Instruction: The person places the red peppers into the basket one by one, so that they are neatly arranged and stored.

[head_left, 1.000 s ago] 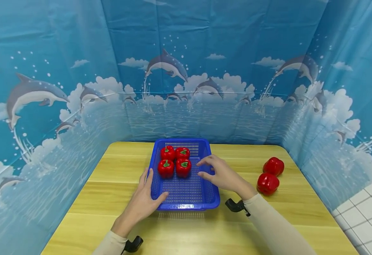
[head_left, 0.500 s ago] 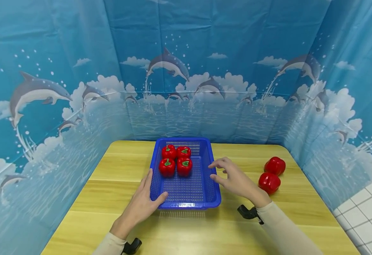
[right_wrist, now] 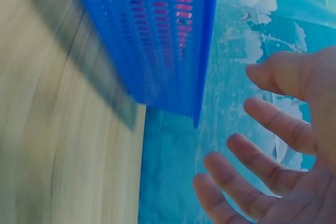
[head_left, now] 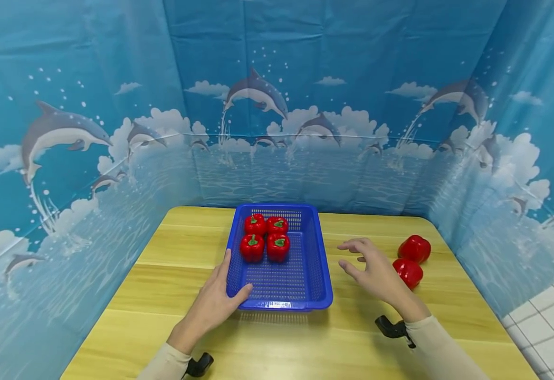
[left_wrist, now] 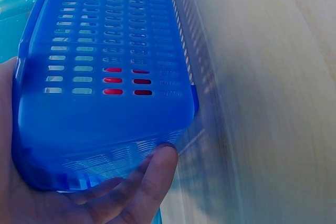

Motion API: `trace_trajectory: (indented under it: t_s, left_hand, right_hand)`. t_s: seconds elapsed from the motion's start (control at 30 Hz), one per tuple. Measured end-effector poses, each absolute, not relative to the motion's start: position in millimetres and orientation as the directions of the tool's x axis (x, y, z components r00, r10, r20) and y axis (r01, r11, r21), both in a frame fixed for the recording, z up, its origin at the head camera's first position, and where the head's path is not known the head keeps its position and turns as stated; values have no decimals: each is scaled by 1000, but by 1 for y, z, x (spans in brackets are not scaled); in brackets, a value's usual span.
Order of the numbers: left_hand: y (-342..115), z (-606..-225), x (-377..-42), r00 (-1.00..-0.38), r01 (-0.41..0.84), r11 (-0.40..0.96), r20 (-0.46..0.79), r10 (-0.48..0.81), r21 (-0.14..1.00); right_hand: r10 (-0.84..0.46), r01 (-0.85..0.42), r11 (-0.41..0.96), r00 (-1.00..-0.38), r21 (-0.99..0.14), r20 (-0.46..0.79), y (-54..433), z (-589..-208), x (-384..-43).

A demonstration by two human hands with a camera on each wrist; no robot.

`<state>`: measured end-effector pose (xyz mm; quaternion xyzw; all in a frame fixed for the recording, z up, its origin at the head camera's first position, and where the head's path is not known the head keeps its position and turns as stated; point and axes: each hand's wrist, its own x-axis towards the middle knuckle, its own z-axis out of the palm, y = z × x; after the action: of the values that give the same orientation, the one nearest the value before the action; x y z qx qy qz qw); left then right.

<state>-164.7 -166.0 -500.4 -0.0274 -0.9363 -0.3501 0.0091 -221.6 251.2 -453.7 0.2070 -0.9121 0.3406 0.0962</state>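
A blue plastic basket (head_left: 284,304) stands on the table, with several red bell peppers (head_left: 278,247) grouped toward its far left, green stems showing. My left hand (head_left: 212,306) grips the basket's near left corner, thumb over the near rim and fingers along the left side. In the left wrist view this hand (left_wrist: 121,198) wraps the basket's slotted wall (left_wrist: 105,114). My right hand (head_left: 372,269) hovers right of the basket, holding nothing, its fingers loosely bent and spread. Two more red bell peppers, a farther one (head_left: 414,248) and a nearer one (head_left: 408,273), lie just beyond it to the right.
The wooden table (head_left: 163,295) has rounded far corners. A blue curtain with printed dolphins (head_left: 258,169) hangs behind it and along both sides. White tiles (head_left: 543,316) show at the lower right. A black wrist mount (head_left: 391,327) sits at each sleeve cuff.
My right hand has drawn away from over the basket's right rim, moving right toward the two loose bell peppers. My left hand has stayed at the basket's corner.
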Motion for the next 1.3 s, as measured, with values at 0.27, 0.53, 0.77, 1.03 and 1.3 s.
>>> trace_trajectory:
  t_s: [0.27,0.53,0.77,1.03,1.3]
  left_hand:
    - [-163,-499,-166,-999,46,745,23,41,666]
    - [-163,-497,-166,-999,53,739,35,40,672]
    - [-163,-498,-166,-998,54,743,41,36,667]
    - [-164,-499,-167,-999,48,751,39,29,658]
    - [-164,-501,-166,-1000,28,752,25,16,658]
  right_hand:
    - [-179,-422,736,-876,-529,449,276,-464,-219]
    - [-84,-405,763,-835,-504,543,303,-478,-217]
    - [-23,-296,796,-886,-528,462,334,-489,-216]
    - [76,-91,823,-961,-561,268,353,-498,-218]
    - [86,7,839,-989,-544,119,363,-507,-225]
